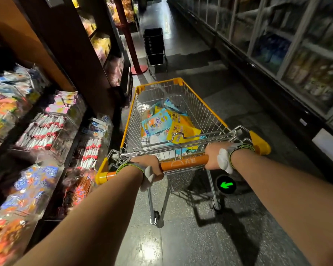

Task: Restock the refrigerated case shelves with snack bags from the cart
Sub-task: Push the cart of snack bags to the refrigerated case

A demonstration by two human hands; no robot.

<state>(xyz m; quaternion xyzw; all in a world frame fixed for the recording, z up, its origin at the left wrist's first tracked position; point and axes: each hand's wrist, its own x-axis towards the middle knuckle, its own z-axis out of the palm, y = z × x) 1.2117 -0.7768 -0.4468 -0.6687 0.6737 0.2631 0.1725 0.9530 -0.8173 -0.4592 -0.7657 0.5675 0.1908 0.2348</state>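
Between dim aisles, both hands, left hand (152,166) and right hand (214,156), clench the cart handle (185,163), snack bags (169,123) heaped inside; drifting left risks clipping shelves (46,127).

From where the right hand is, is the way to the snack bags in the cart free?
Probably yes: the right hand grips the cart handle, and the snack bags lie uncovered in the open-topped basket just beyond.

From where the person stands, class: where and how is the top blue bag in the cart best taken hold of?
Reach down from above over the cart rim and pinch the blue bag by its near edge: it lies flat on the pile, face up, with wire walls blocking the sides.
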